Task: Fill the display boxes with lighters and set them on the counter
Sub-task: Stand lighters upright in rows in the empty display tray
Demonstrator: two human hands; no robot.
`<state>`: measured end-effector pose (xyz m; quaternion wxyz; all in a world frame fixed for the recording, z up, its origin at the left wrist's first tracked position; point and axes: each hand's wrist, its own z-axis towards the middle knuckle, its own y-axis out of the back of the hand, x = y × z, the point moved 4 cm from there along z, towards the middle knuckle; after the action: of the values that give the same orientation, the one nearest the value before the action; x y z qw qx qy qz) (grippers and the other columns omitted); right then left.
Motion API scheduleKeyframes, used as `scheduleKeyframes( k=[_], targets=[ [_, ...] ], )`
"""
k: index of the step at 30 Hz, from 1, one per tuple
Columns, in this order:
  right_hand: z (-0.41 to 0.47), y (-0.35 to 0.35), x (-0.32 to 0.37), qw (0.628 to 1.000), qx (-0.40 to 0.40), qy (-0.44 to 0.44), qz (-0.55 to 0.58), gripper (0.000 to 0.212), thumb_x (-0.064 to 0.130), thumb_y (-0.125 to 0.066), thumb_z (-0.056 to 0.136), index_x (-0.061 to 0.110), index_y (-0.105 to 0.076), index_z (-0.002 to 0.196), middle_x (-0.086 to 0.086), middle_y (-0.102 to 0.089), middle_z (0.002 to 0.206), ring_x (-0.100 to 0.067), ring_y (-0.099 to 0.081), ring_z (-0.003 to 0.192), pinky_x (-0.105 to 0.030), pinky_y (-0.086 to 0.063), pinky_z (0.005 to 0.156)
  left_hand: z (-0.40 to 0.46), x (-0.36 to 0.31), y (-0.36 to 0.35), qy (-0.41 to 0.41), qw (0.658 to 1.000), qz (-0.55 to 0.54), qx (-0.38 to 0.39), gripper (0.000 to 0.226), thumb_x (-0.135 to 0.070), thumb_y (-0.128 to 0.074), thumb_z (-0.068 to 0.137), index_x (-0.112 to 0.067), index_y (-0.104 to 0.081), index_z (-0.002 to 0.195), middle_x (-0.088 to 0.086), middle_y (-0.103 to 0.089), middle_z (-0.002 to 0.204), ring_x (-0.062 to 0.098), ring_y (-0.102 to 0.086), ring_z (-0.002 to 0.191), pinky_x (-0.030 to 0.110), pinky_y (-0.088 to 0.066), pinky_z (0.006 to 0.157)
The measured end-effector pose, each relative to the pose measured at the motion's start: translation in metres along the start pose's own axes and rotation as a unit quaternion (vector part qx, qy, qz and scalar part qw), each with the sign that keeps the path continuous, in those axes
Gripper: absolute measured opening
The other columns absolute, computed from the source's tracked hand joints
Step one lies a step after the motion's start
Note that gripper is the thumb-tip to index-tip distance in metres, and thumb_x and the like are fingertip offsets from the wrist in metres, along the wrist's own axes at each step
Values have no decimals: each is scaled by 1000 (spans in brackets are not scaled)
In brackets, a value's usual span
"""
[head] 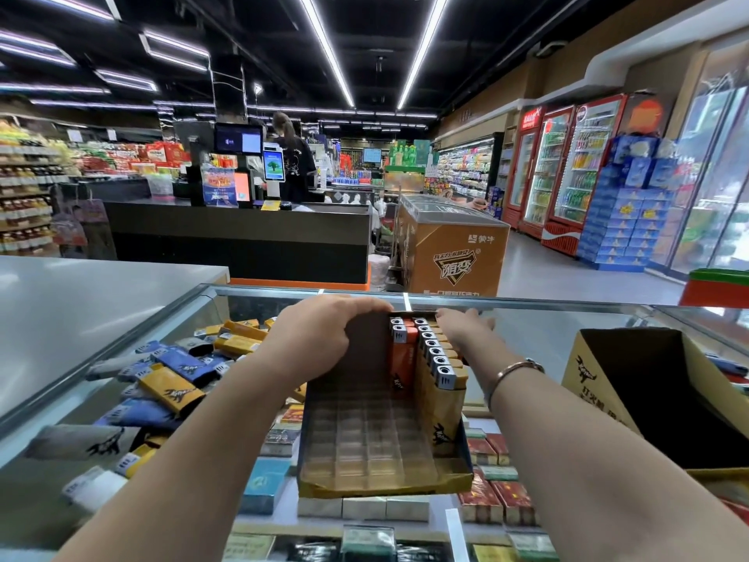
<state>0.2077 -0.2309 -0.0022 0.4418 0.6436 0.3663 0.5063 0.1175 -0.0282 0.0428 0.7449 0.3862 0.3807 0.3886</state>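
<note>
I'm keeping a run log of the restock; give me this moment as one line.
stage: filling | left hand: grips display box back wall | right hand: on yellow lighters | box: mostly empty | loose lighters: left, on counter

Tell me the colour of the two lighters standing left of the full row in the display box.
Orange lighters with silver tops, clearest in the head view.

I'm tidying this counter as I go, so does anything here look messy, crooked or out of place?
Yes. Loose lighters lie in a jumbled heap on the glass counter at left, pointing every way. The display box that both hands hold is mostly unfilled: one full row of yellow lighters on its right, a few orange ones beside them.
</note>
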Motion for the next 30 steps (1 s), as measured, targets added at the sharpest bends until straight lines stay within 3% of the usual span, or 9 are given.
scheduleKeyframes(
  k=[5, 11, 15, 17, 21, 26, 30],
  targets=[
    [6, -1, -8, 999, 26, 32, -20, 59, 57, -46, 85, 32, -37, 137, -15, -24, 148, -37, -14, 137, -52, -17, 107, 1, -2, 0, -9, 1000, 12, -12, 73, 2, -34, 82, -55, -40, 128, -3, -57, 127, 21, -56, 105, 39, -55, 74],
    [-6, 0, -15, 994, 63, 76, -46, 55, 50, -54, 76, 32, -44, 127, -12, -47, 123, -31, -45, 113, -43, -42, 97, -1, -3, 0, -10, 1000, 9, -25, 73, 3, -34, 83, -55, -41, 128, -1, -58, 128, 22, -56, 106, 40, -54, 76],
    [-19, 0, -20, 989, 80, 116, -42, 44, 50, -57, 75, 32, -45, 113, -7, -46, 110, -23, -52, 96, -35, -50, 80, -2, -5, -1, -9, 999, 10, -29, 72, 2, -34, 85, -55, -40, 128, -1, -56, 130, 22, -57, 106, 39, -55, 74],
    [-28, 0, -22, 987, 83, 136, 1, 42, 44, -61, 77, 31, -45, 113, -7, -49, 108, -23, -54, 93, -32, -51, 76, -2, -5, -2, -8, 999, 14, -30, 71, 1, -34, 86, -55, -39, 129, 0, -56, 129, 22, -57, 103, 39, -55, 73],
    [-47, 6, -31, 971, 98, 159, 150, 27, 21, -70, 76, 26, -53, 97, -4, -60, 94, -14, -62, 73, -21, -46, 52, -2, -7, -2, -10, 999, 26, -37, 71, 1, -35, 85, -55, -40, 128, -2, -56, 130, 21, -57, 103, 38, -53, 74],
    [-57, 20, -37, 960, 72, 173, 209, 33, 14, -73, 75, 23, -54, 100, -1, -56, 96, -18, -58, 84, -25, -49, 61, -3, -8, -3, -11, 999, 27, -42, 69, 1, -35, 87, -53, -41, 129, -4, -54, 132, 19, -56, 107, 36, -53, 76],
    [-61, 27, -35, 958, 38, 181, 221, 17, 8, -68, 80, 20, -56, 87, -5, -57, 93, -19, -55, 82, -26, -46, 62, -3, -8, -3, -10, 999, 24, -39, 65, -2, -35, 89, -53, -41, 129, -3, -55, 131, 20, -55, 106, 38, -53, 77]
  ],
)
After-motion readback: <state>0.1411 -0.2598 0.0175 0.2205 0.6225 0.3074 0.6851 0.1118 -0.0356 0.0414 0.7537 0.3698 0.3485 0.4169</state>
